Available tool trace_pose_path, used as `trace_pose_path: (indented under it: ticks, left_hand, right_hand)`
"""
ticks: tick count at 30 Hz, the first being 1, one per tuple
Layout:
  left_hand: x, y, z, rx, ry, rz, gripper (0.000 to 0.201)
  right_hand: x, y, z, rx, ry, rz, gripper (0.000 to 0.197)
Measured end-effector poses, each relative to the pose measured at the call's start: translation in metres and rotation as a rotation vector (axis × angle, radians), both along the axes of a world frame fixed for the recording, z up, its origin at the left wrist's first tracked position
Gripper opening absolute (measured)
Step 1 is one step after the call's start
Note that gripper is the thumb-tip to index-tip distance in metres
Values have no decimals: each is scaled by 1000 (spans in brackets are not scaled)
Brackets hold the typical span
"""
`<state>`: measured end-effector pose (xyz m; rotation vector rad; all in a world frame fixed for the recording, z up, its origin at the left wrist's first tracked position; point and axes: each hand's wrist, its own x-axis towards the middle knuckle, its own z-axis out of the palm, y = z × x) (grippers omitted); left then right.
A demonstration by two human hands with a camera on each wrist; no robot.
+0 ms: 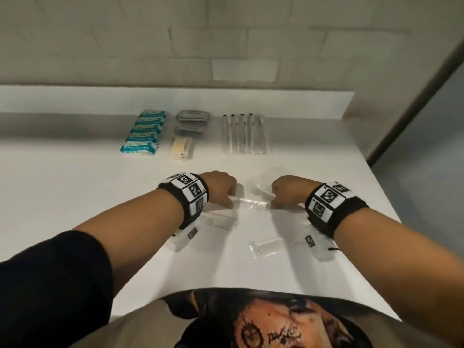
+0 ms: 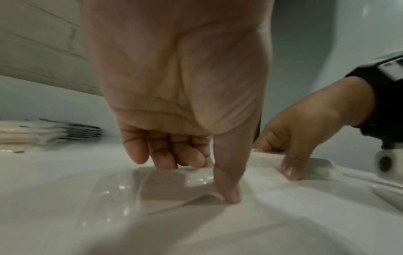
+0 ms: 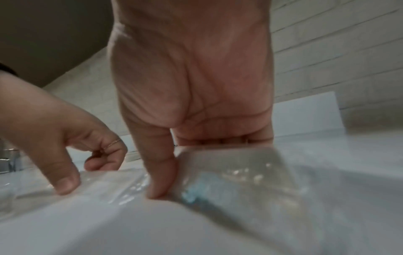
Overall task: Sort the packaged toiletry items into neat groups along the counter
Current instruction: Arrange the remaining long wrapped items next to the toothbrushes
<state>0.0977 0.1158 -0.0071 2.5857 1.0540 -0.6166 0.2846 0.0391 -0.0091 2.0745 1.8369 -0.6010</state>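
A clear plastic packet lies on the white counter between my two hands. My left hand has its fingers curled and its thumb pressed down at the packet's left end. At the packet's right end, my right hand pinches with its thumb and curled fingers. More clear packets lie loose: one just beyond, one under my left wrist, one nearer me. A clear packet with something blue inside sits against my right thumb.
Along the back of the counter stand sorted groups: a column of teal packets, grey and beige packets, and a row of long clear-wrapped items. The counter's right edge runs close to my right arm.
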Motion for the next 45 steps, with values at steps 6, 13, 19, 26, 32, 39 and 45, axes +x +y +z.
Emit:
trace_pose_path:
  ticks: [6, 13, 19, 26, 32, 39, 45]
  left_hand:
    - [-10, -13, 14, 54, -100, 123, 12]
    - [-51, -33, -1, -2, 92, 185, 49]
    - [-47, -46, -3, -11, 67, 251, 35]
    - [-33, -62, -6, -20, 50, 254, 25]
    - [8, -67, -1, 13, 28, 171, 32]
    - [47, -58, -9, -94, -202, 204, 21]
    - [60, -33, -6, -421, -721, 467, 23]
  right_hand:
    - [5, -29, 27, 174, 205, -4, 16]
    - [-28, -92, 8, 63, -45, 279, 56]
    - [-27, -100, 1, 105, 103, 228, 49]
    - [58, -99, 15, 272, 123, -416, 47]
    - [76, -91, 10, -59, -161, -370, 70]
    - [53, -68, -9, 42, -78, -477, 38]
    - [48, -55, 2, -64, -26, -456, 49]
